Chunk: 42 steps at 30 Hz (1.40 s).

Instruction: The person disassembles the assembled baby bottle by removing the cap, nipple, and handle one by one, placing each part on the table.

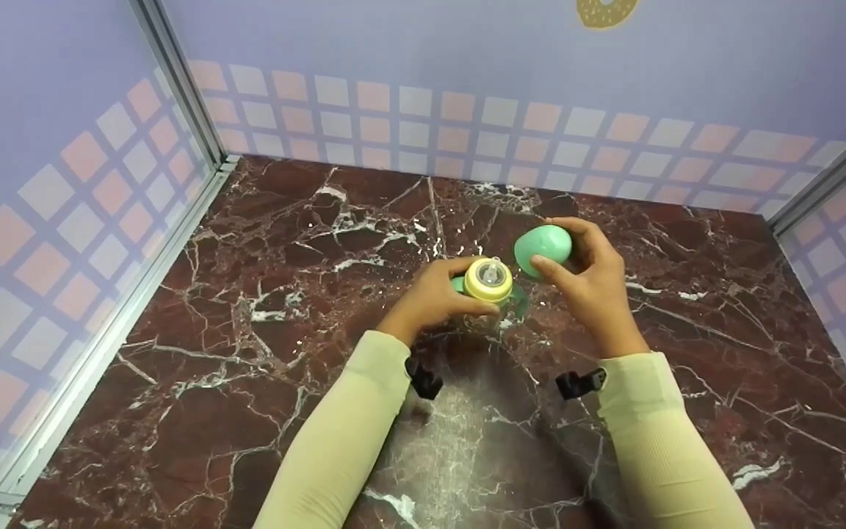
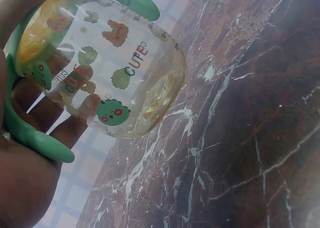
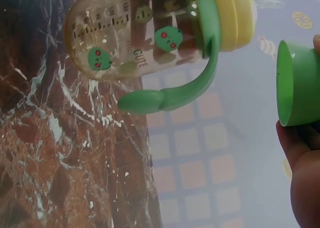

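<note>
My left hand point(image 1: 441, 294) grips a clear baby bottle point(image 2: 110, 63) around its neck, just under the yellow collar point(image 1: 487, 281). A clear nipple point(image 1: 493, 273) shows uncovered at its top. Two green handles curve from the neck, one handle point(image 3: 185, 95) hanging free in the right wrist view. Printed on the bottle are small cartoon faces, the word CUTE and a measuring scale. My right hand point(image 1: 592, 275) holds a hollow green cap point(image 1: 544, 248) between thumb and fingers, to the right of the bottle and apart from it. The cap's open rim faces the bottle in the right wrist view.
Beneath both hands lies a dark red marble-patterned tabletop point(image 1: 195, 411) with white veins. Lilac panels point(image 1: 408, 44) with pink and white squares enclose it at the back and sides, joined by a metal frame post point(image 1: 181, 81) at the back left.
</note>
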Available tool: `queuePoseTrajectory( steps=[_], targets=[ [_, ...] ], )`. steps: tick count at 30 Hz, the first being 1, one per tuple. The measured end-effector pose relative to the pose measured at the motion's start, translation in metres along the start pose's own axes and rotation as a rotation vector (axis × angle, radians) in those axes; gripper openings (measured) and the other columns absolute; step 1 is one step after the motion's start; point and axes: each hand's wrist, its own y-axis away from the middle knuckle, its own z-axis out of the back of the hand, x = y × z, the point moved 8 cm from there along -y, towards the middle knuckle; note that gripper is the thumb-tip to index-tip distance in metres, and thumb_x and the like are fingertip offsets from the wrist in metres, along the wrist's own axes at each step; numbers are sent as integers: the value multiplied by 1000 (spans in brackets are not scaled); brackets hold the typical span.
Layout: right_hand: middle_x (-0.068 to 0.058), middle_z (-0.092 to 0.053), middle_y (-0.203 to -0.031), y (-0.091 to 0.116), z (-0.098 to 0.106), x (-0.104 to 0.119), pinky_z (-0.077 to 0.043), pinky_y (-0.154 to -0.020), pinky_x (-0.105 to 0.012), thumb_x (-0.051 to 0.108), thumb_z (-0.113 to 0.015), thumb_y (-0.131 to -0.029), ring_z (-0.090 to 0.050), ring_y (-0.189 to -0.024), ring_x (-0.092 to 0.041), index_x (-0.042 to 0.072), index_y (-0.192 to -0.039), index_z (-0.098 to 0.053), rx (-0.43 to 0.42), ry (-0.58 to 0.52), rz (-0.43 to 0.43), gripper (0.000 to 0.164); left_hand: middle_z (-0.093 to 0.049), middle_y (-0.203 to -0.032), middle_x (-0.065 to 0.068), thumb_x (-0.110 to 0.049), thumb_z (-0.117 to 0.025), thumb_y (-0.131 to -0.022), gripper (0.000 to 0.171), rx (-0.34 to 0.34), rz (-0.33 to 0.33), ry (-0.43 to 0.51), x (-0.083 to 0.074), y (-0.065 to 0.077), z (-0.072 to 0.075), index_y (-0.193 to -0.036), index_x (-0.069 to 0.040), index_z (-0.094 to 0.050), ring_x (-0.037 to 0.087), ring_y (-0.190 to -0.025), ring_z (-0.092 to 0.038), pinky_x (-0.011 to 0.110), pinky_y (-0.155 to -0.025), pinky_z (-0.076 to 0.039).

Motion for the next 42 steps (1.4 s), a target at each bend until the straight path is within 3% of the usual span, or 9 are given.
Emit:
queuePoseTrajectory(
  steps=[3, 9, 18, 29, 36, 42],
  targets=[
    [-14, -62, -126, 0, 1, -3, -53, -91, -24, 11, -79, -80, -62, -111, -15, -1, -126, -55, 2, 16, -14, 53, -68, -117, -7, -38, -91, -61, 79, 4, -3, 14, 0, 0, 0, -132, -23, -61, 11, -100, -64, 31, -90, -52],
    [-7, -63, -127, 0, 3, -10, -52, -94, -25, 15, -81, -78, -61, -116, -15, 0, -125, -54, -10, 21, -48, 56, -68, -119, -4, -32, -92, -62, 79, 5, -12, 30, -3, 0, 1, -133, -20, -60, 12, -102, -64, 31, -91, -52],
    [-7, -63, -130, 2, 6, -19, -53, -91, -24, 15, -80, -79, -61, -117, -18, 4, -126, -54, -14, 84, -76, 55, -67, -122, -3, -30, -92, -62, 78, -9, -2, 22, -3, 1, 2, -133, -22, -60, 12, -104, -63, 31, -93, -51],
    [-11, -64, -122, 5, 10, -28, -53, -88, -23, 19, -82, -78, -62, -109, -19, 6, -127, -57, -33, 179, -129, 56, -67, -121, -4, -26, -92, -63, 77, -9, 5, 39, 1, 2, 1, -132, -22, -60, 12, -104, -63, 32, -94, -51],
    [-10, -59, -120, 6, 12, -32, -53, -91, -25, 22, -84, -75, -61, -111, -23, 7, -127, -60, -32, 249, -122, 59, -67, -122, -5, -29, -92, -62, 78, -19, 9, 26, 0, 3, 2, -132, -22, -60, 10, -104, -63, 30, -94, -51],
    [-8, -55, -119, 6, 13, -38, -53, -92, -24, 23, -85, -73, -61, -112, -23, 9, -124, -63, -30, 236, -133, 58, -67, -122, -5, -29, -92, -62, 77, -21, 10, 21, 0, 4, 2, -133, -22, -60, 10, -104, -63, 30, -95, -50]
  ],
)
